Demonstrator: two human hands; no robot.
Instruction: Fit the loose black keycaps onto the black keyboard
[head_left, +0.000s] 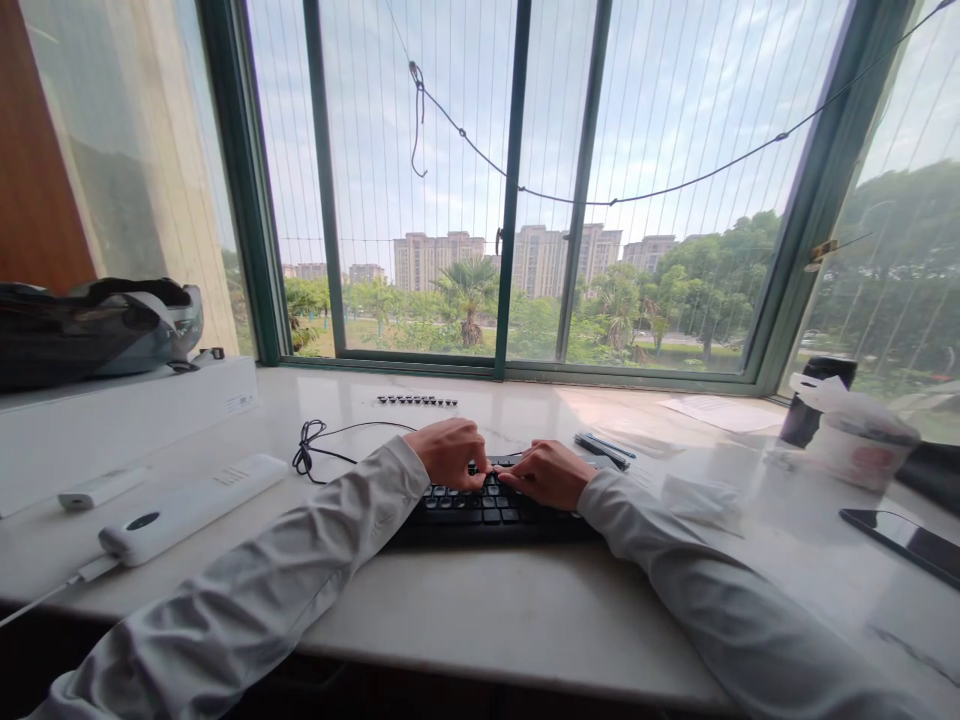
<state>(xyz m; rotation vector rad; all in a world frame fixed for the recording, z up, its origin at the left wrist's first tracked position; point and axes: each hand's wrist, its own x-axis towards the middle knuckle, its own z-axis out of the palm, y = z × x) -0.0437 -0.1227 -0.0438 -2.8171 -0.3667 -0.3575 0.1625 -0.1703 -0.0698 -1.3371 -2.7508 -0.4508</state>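
A black keyboard (491, 515) lies on the pale tabletop in front of me, its upper keys partly covered by my hands. My left hand (452, 452) is over its upper left part, fingers curled in and the tips down at the keys. Close beside it, my right hand (549, 472) rests on the upper right keys with bent fingers and its thumb side toward the left hand. Whatever sits between the fingertips of either hand is too small or hidden to name. Behind the keyboard, several small black keycaps (417, 400) stand in a row.
A coiled black cable (309, 450) lies to the left, near a white power strip (195, 508). Right of the keyboard are pen-like sticks (604, 448), crumpled clear plastic (701, 500), a bagged cup (859, 440) and a phone (904, 540). A white box (135, 410) stands at left.
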